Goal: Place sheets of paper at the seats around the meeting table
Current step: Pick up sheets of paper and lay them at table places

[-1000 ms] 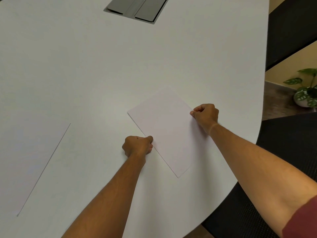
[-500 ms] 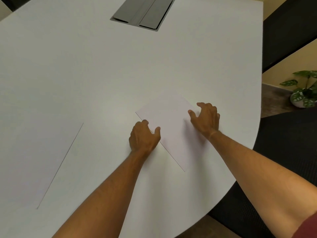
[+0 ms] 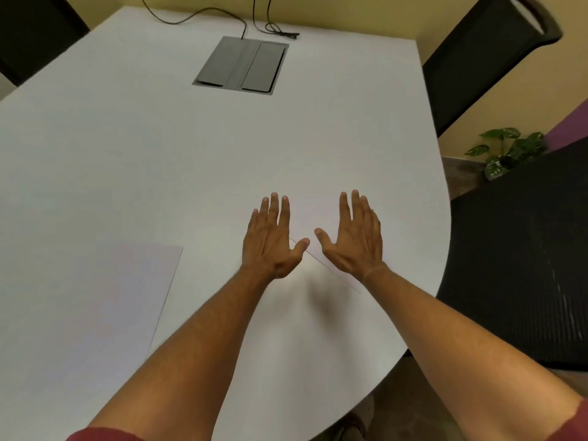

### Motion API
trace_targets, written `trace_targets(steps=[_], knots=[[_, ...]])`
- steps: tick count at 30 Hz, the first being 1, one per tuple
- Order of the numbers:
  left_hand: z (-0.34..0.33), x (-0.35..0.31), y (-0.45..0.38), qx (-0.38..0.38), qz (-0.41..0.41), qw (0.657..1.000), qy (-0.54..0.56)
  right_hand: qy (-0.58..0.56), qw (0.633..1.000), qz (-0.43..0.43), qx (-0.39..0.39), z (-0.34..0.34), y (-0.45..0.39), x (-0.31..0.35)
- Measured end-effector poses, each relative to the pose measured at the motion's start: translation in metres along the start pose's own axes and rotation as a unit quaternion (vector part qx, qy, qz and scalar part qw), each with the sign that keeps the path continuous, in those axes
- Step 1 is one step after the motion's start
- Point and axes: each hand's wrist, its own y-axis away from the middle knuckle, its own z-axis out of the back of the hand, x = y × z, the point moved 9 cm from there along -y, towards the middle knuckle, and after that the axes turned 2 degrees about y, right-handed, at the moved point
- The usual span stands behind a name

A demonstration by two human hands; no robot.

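A white sheet of paper [image 3: 313, 218] lies flat on the white meeting table [image 3: 191, 154], near its rounded right end. My left hand [image 3: 270, 240] is spread flat over the sheet's left edge, fingers apart, holding nothing. My right hand [image 3: 356, 237] is spread palm down over the sheet's right part, also empty. Whether the palms touch the paper or hover just above it I cannot tell. A second sheet [image 3: 105, 307] lies flat at the table's near left.
A grey cable hatch [image 3: 241, 65] is set into the tabletop at the far middle, with black cables [image 3: 270, 27] behind it. Black mesh chairs stand at the right [image 3: 525, 265], far right [image 3: 486, 58] and far left [image 3: 35, 30]. A potted plant [image 3: 506, 152] sits on the floor.
Both hands have let go of the sheet's edges and opened flat over it. The sheet stays where it was laid. The view has tilted up, showing more of the table's far end.
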Motion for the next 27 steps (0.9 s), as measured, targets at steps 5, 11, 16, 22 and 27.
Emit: trace_targets(steps=[5, 11, 16, 22, 27], knots=[[0.016, 0.013, 0.024, -0.003, -0.019, 0.999, -0.035, 0.027, 1.0, 0.012, -0.009, 0.011, 0.038, 0.027], [0.041, 0.029, 0.065, -0.02, -0.024, 0.999, -0.044, 0.038, 0.999, 0.018, -0.017, 0.022, 0.083, 0.056], [0.063, 0.045, 0.112, -0.035, -0.028, 0.998, -0.053, 0.031, 0.998, 0.029, -0.037, 0.033, 0.127, 0.089], [0.088, 0.072, 0.18, -0.046, -0.031, 0.996, -0.073, 0.016, 0.998, 0.033, -0.056, 0.042, 0.183, 0.135], [0.112, 0.105, 0.219, -0.053, -0.025, 0.996, -0.069, 0.007, 0.997, 0.049, -0.064, 0.046, 0.211, 0.183]])
